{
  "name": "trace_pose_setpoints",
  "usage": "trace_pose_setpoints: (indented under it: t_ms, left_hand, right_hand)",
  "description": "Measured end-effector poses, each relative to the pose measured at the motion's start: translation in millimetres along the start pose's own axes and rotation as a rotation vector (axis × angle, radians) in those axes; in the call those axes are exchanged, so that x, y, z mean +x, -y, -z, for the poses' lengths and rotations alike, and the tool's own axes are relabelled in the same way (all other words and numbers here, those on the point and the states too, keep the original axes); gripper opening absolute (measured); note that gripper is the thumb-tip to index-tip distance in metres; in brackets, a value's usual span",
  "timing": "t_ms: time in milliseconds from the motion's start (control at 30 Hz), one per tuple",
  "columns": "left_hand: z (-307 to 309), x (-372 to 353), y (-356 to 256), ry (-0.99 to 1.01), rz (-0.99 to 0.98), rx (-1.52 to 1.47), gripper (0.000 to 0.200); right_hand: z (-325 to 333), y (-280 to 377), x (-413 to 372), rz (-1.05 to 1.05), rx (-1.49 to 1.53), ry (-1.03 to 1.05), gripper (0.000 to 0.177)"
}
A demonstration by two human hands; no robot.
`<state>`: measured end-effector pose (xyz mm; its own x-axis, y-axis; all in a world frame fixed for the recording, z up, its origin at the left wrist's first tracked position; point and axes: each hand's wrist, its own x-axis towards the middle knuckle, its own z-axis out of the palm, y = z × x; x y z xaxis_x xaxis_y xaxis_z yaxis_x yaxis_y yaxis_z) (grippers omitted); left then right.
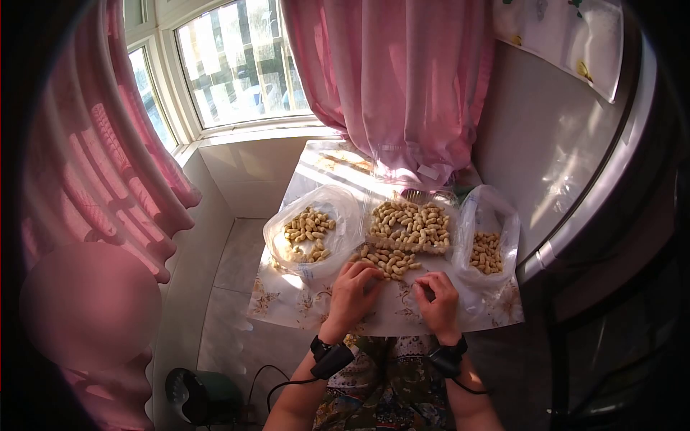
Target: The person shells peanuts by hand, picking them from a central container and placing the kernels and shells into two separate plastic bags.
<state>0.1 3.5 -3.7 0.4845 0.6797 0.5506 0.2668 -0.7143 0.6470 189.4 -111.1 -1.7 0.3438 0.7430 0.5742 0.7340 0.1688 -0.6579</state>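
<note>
Unshelled peanuts [392,261] lie in a loose pile on the table, and my left hand [353,291] rests at the pile's lower left edge with its fingers curled. What those fingers hold, if anything, is hidden. To the right of the pile, my right hand [437,297] is closed in a pinch above the cloth; anything in it is too small to name. Behind the pile sits a clear plastic tray [454,228] full of peanuts. Plastic bags with peanuts inside stand on both sides, one at the left [345,205] and one at the right [508,223].
A flowered cloth covers the table [309,302]. Pink curtains [395,79] hang behind it, beside a window [241,65]. A grey panel [553,136] borders the table at the right. On the floor at lower left stands a dark green object [219,395].
</note>
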Motion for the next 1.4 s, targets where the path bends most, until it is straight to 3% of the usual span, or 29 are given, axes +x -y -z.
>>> trace_pose_setpoints:
  t_ms: [200, 900, 967, 1167, 1400]
  left_hand:
    - [5, 4, -12, 0.026, -0.085, 0.098, 0.034]
    - [2, 2, -8, 0.028, -0.021, 0.022, 0.027]
    - [1, 4, -8, 0.027, -0.037, 0.010, 0.030]
    - [5, 4, -8, 0.025, -0.001, -0.017, 0.032]
    - [5, 5, -9, 0.018, -0.013, -0.013, 0.030]
  right_hand:
    - [1, 2, 1, 0.006, 0.007, 0.002, 0.011]
    - [4, 5, 1, -0.057, 0.003, -0.030, 0.015]
    - [6, 4, 4, 0.062, 0.015, -0.099, 0.018]
    - [44, 9, 20, 0.032, 0.006, -0.187, 0.017]
    - [95, -41, 35, 0.012, -0.180, -0.299, 0.014]
